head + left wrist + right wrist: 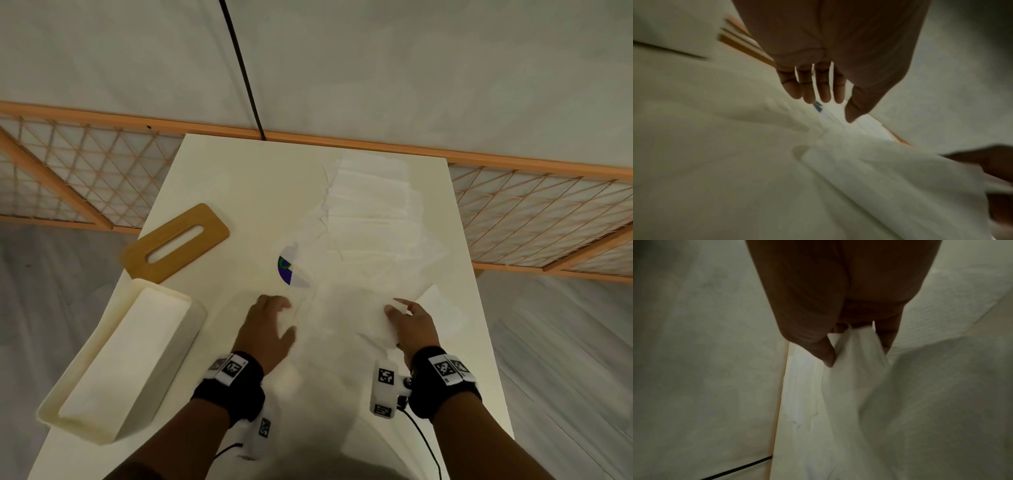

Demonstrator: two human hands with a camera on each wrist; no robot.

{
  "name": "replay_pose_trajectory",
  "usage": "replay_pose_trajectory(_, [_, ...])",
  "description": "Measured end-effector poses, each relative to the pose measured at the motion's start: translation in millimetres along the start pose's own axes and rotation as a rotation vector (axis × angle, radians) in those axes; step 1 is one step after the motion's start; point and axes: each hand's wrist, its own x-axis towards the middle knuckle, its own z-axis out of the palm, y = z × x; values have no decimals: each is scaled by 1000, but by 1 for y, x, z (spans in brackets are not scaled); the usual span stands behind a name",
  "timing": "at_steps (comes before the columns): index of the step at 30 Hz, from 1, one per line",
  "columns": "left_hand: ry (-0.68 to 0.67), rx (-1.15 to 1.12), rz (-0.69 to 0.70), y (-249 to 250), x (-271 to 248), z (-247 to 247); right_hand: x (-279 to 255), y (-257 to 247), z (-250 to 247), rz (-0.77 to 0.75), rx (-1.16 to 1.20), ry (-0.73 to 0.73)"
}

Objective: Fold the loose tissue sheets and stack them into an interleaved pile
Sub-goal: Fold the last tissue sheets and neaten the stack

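Pinching a bunched edge of one tissue sheet (857,344) between thumb and fingers, right hand (412,325); clearest in the right wrist view, cloth gathered tight at the fingertips. Spread flat with straight fingers, left hand (267,322), at the opposite edge of the same sheet; whether pressing on it or just above it, cannot tell through the blur. Draped loose and rumpled between the two hands, near the front of the surface (219,178), not yet creased. Lying just beyond the held sheet, toward the far edge: the overlapping run of loose tissue sheets (370,205), spread out and partly covering a blue and green round sticker (284,270). Left of the held sheet: open white tissue box (130,363) with a pile inside, and beyond that box a wooden slotted lid (178,241) lying flat.

Judged as the start of a fold on a single sheet, with most of the task left. Next move likely calling for a light pull to flatten the sheet, then one edge carried over onto the other with corners matched; thin tissue, so prone to tearing or dragging neighbours along
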Motion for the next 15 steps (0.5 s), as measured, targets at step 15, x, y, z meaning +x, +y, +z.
replay_pose_trajectory(15, [-106, -26, 14, 35, 48, 22, -42, -91, -32, -244, 33, -363])
